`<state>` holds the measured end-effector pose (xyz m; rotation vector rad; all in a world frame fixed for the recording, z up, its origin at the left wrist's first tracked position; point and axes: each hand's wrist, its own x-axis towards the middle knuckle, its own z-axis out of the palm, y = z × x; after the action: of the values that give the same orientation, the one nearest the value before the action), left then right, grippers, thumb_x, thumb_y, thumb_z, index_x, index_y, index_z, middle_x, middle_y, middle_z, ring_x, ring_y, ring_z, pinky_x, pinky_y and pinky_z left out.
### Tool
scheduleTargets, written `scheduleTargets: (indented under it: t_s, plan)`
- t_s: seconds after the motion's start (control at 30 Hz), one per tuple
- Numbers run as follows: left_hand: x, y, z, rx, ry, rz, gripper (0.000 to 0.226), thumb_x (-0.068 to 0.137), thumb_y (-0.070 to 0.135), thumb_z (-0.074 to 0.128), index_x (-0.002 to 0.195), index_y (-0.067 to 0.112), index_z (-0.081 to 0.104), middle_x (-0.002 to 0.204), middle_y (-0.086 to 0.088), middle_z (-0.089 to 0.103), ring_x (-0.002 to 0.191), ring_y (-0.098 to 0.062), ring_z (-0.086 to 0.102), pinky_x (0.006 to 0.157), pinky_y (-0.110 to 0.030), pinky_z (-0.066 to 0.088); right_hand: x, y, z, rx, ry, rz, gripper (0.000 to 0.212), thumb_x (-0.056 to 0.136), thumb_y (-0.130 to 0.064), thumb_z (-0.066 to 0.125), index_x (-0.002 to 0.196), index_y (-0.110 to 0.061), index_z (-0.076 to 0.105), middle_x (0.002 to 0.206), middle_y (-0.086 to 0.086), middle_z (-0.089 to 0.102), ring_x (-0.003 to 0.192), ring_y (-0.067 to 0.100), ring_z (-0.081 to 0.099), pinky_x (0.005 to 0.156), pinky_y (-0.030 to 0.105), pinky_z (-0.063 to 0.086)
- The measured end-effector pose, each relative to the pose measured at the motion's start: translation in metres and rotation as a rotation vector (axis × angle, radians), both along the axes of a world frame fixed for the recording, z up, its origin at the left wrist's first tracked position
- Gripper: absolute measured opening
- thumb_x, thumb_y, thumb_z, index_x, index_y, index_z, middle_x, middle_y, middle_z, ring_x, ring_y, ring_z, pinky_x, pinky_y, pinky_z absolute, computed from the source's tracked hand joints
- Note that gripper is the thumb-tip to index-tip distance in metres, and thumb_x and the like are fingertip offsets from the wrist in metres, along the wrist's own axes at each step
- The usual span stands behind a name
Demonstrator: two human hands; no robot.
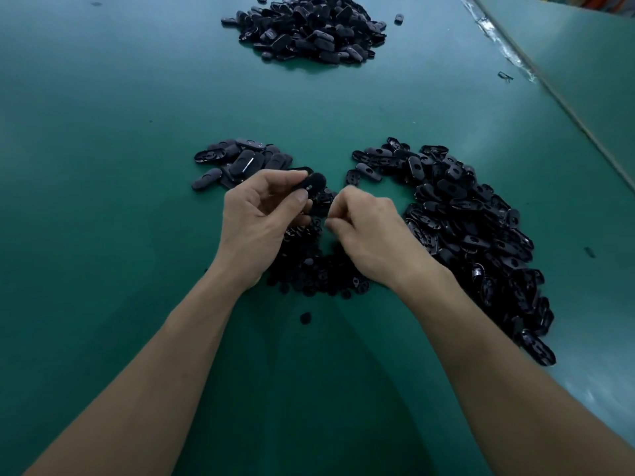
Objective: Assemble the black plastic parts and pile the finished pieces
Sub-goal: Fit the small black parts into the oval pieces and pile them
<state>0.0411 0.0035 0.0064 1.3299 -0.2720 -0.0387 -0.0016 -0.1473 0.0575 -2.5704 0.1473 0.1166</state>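
Small pile of closed, smooth-topped black oval plastic pieces (237,163), left of centre on the green table surface (103,166): judged to be finished units. It is small, so the task appears to be at an early stage.

Left hand (257,218): grasps one black oval plastic piece (314,183) between thumb and fingers, raised just above the table. This is judged to be the unit in assembly.

Heap of small round black plastic parts (309,269): lies between and beneath the two hands and is judged to be insert stock.

Far pile of black oval pieces (309,25), at the top edge: assembled or not, cannot be told.

Right hand (367,231): fingers curled, tips beside the held piece. Whether they pinch a small part cannot be told.

Large heap of open, hollow black oval plastic shells (474,228), at the right: judged unassembled, so most of the work is left.

Markings: no brand, label or legible writing is visible.
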Motion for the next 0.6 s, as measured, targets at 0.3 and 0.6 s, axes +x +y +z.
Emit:
scheduleTargets:
  t_s: [0.3,0.6]
  plan:
    - [0.0,0.0,0.002,0.026,0.012,0.006,0.022,0.092,0.001,0.067,0.104,0.02,0.072,0.088,0.006,0.076,0.079,-0.01,0.071,0.071,-0.019,0.054,-0.004,-0.017,0.01,0.298,-0.177,-0.09,0.007,0.092,-0.017,0.072,0.094,-0.024,0.074,0.079,-0.009,0.072,0.071,0.0,0.067,0.069,0.011,0.052]
    - [-0.002,-0.001,0.004,0.106,-0.006,-0.028,0.027,0.089,-0.004,0.069,0.103,0.019,0.072,0.085,0.009,0.077,0.077,-0.007,0.072,0.074,-0.016,0.054,0.0,-0.009,0.015,0.417,-0.296,-0.093,0.007,0.088,-0.016,0.075,0.092,-0.022,0.076,0.081,-0.011,0.073,0.077,0.001,0.069,0.076,0.019,0.056]
